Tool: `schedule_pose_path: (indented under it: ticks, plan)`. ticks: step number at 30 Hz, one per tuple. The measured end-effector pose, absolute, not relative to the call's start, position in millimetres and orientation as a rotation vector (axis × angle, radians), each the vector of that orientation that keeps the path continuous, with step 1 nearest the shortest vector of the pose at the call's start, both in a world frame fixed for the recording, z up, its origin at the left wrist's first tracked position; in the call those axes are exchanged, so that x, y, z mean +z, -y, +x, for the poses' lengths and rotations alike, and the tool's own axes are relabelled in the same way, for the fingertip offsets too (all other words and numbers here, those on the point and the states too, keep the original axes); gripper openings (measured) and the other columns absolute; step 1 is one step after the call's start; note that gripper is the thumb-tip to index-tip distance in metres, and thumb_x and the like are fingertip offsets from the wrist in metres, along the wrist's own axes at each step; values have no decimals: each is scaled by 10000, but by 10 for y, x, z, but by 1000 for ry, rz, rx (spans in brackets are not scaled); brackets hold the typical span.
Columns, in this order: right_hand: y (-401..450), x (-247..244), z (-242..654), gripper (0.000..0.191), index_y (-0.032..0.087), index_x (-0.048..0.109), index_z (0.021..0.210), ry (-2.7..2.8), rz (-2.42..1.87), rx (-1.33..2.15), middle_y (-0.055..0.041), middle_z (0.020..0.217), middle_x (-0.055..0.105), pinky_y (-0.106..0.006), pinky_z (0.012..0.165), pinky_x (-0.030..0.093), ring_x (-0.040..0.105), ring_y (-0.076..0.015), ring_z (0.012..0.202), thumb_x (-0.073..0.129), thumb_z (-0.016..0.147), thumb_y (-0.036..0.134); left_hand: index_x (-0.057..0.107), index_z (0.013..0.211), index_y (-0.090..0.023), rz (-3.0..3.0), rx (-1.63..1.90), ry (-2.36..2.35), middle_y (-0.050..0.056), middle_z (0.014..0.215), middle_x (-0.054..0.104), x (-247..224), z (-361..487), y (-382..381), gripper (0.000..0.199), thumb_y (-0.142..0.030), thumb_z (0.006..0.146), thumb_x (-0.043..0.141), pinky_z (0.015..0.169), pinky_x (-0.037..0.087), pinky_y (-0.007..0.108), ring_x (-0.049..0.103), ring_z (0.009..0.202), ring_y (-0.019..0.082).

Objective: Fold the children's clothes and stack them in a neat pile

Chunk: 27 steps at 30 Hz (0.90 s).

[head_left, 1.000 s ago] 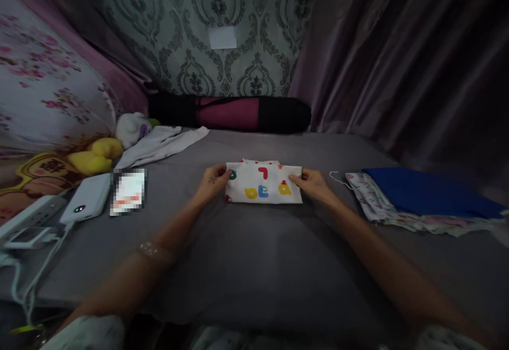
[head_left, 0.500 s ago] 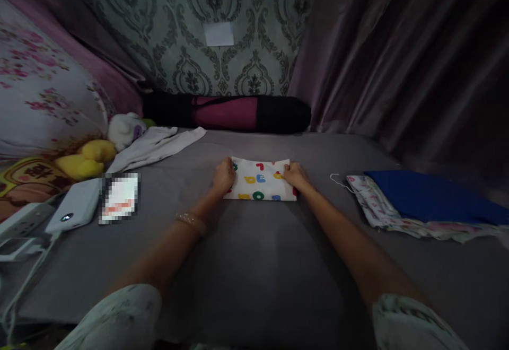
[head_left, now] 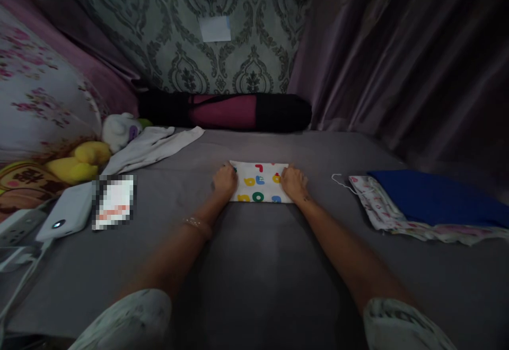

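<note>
A white cloth [head_left: 260, 185] printed with colourful letters lies folded into a small rectangle in the middle of the grey bed sheet [head_left: 254, 265]. At its left edge my left hand [head_left: 225, 179] is closed on the fabric, with a bracelet on that wrist. My right hand [head_left: 294, 181] grips the opposite edge, its fingers curled. Between the two hands the cloth looks flat and fairly taut. The fingertips of both hands are partly hidden by the knuckles.
To the right lies a stack of folded clothes with a blue cloth [head_left: 441, 196] on top. On the left are a white power bank [head_left: 67, 212], a power strip [head_left: 19, 228], plush toys [head_left: 79, 162] and a pale garment [head_left: 155, 148]. A black and maroon bag [head_left: 225, 111] rests along the wall.
Both hands have shifted slightly on the cloth's side edges, the right one turning its knuckles more upward. The cloth stays folded in nearly the same place. The view has moved a little.
</note>
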State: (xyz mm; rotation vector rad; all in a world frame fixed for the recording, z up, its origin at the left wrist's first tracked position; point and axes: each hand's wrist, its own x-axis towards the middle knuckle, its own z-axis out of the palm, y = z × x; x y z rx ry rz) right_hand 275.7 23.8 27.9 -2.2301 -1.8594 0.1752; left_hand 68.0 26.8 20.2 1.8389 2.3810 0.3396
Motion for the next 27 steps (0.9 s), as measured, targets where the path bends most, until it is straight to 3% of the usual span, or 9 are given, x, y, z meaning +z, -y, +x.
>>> schedule_pose_path:
  ticks: [8,12,17,22,27]
  plan:
    - [-286,241,2794,364,60,506,1251,1872,-2184,206,-219,1037,682,-394,868,458,658,-303,1026,329,987,237,552,1166,-61,1755,437,-2380,249,1067,663,241,678,-282,354,-243,941,348,808,497,415,659,1004,350]
    - [-301,335,2822,389,65,535,1225,1893,-2223,286,-230,1096,663,-392,859,461,642,-306,1051,352,990,316,538,1183,-71,1741,432,-2353,242,1129,638,335,668,-240,360,-270,954,344,816,491,397,645,1025,341]
    - [-166,480,2687,397,61,588,1148,1991,-2115,39,-237,1077,648,-405,856,443,623,-313,1026,303,995,292,530,1180,-86,2013,420,-2350,216,1249,561,492,756,-81,364,-315,983,327,904,455,379,582,1124,318]
    - [-34,473,2399,415,45,614,1140,2101,-1924,-156,-249,1175,608,-459,972,350,532,-339,1134,296,974,254,466,1316,-85,2340,379,-1981,181,1399,494,416,991,-7,405,-267,989,311,1047,373,372,474,1282,272]
    - [-44,332,2255,485,62,489,1367,2235,-1766,-166,-191,1459,447,-479,1118,182,346,-317,1361,284,967,246,378,1430,-89,2357,231,-1898,172,1535,345,252,1058,-50,477,-239,987,284,1147,239,438,279,1435,285]
